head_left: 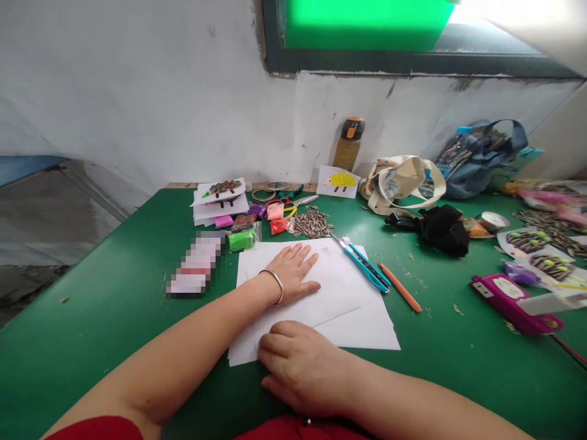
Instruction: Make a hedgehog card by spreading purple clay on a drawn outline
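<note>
My left hand (pixel 293 275) lies flat with fingers spread on the top sheet of white paper (pixel 337 299), a bracelet round its wrist. Below it, my right hand (pixel 305 366) has its fingers curled together over the sheet's near edge, the thumb lower down; the fingertips are partly hidden. More white sheets (pixel 367 333) lie underneath, slightly out of line. A blue utility knife (pixel 367 269) rests across their right edge, with an orange pen (pixel 400 287) beside it on the green table (pixel 440 366).
Behind the paper are sunflower seeds (pixel 314 223), clay packets (pixel 241 239), pliers (pixel 288 211) and stacked seed pictures (pixel 220 198). A yellow hedgehog picture (pixel 339 181) leans before a bottle (pixel 348 146). Bags (pixel 408 180), a black pouch (pixel 444 231) and a magenta device (pixel 509 302) stand right.
</note>
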{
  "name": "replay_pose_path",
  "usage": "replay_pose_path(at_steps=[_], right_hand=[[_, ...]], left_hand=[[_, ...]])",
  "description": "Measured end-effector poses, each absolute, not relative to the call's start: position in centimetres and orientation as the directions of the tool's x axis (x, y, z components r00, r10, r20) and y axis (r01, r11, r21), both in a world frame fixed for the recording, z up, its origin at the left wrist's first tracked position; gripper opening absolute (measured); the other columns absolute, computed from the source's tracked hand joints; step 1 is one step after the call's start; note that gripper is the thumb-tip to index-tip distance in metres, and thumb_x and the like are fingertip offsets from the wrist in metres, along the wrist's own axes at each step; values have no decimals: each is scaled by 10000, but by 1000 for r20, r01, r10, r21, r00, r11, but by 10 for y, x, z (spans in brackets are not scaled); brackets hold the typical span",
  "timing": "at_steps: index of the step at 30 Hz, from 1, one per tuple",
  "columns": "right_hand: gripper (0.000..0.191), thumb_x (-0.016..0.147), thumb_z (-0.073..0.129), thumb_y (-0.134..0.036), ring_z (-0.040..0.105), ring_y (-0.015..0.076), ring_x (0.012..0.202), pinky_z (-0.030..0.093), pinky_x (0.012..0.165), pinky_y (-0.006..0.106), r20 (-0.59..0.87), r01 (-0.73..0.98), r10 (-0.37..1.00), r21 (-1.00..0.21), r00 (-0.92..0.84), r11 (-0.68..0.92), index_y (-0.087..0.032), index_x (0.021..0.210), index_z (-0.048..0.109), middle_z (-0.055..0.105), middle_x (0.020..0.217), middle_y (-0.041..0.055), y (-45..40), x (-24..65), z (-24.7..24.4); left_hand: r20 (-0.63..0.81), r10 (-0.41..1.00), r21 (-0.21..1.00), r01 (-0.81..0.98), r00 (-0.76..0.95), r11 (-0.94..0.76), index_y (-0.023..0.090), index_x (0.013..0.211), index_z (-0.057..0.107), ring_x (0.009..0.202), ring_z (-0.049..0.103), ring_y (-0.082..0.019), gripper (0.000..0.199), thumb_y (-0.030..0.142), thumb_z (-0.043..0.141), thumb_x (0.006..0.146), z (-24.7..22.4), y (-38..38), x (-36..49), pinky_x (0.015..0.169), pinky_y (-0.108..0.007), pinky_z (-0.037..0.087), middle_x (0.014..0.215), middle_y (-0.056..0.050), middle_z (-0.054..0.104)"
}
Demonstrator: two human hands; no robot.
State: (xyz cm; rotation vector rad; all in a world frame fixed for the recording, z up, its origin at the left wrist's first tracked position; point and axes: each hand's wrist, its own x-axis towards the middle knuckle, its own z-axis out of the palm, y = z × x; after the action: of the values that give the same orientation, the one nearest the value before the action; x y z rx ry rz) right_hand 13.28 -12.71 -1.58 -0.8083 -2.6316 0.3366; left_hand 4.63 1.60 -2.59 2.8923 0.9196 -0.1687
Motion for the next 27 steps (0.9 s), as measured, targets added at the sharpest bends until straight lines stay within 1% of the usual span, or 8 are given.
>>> replay_pose_path(at_steps=[3,5,7,9,12,16,20,27], right_hand=[[210,897,519,-293,485,197,785,443,750,320,289,514,599,-320,-747,796,-126,870,645,618,858,65,-126,129,-18],[204,894,526,-289,483,198,767,448,722,327,293,530,613,-318,-734,786,-128,855,647,616,837,66,-125,127,-20],[209,893,528,-292,489,204,769,454,712,335,305,546,629,-318,-715,775,-129,845,650,614,814,70,-124,123,-22],[222,896,525,-301,501,216,801,462,722,344,327,555,635,-311,-699,771,-125,854,653,615,815,80,-122,119,-24],[248,910,505,-309,515,229,855,466,760,354,350,551,615,-272,-707,789,-110,917,654,625,866,95,-119,114,-25],[265,931,466,-271,526,233,920,457,847,357,355,500,543,-213,-761,839,-84,1036,621,648,942,111,-116,112,-21],[321,916,490,-284,531,232,1025,435,927,355,345,468,525,-238,-778,851,-73,1149,554,654,1038,133,-117,116,-16],[184,925,471,-244,577,218,907,489,853,352,243,639,725,-349,-645,685,-117,1017,568,656,921,93,-128,154,-15]], left_hand=[[-116,585,11,590,803,-807,246,1485,318,1443,174,-350,748,697,316,888,-17,14,53,1135,-583,93,1571,-119,244],[-46,609,-40,607,792,-793,268,1442,400,1443,148,-372,706,684,395,871,-11,8,56,1119,-631,56,1565,-109,267],[1,617,-55,617,787,-785,271,1430,415,1448,146,-348,639,621,427,896,-7,1,57,1130,-614,63,1562,-103,278],[-36,615,-9,616,787,-788,275,1437,404,1449,161,-331,617,614,381,922,-8,-3,56,1139,-589,93,1566,-102,268],[-149,573,96,588,806,-803,284,1479,325,1448,179,-320,662,648,302,928,-15,-3,51,1140,-562,130,1577,-110,230],[-138,531,160,548,836,-821,301,1499,271,1457,143,-316,684,669,274,923,-25,3,45,1145,-556,88,1590,-98,187],[-124,530,159,544,839,-824,312,1501,262,1457,139,-314,682,671,270,921,-26,5,44,1147,-549,66,1594,-83,179],[-153,540,149,559,828,-815,297,1498,278,1459,128,-321,669,641,307,925,-24,3,47,1148,-551,50,1593,-85,172]])
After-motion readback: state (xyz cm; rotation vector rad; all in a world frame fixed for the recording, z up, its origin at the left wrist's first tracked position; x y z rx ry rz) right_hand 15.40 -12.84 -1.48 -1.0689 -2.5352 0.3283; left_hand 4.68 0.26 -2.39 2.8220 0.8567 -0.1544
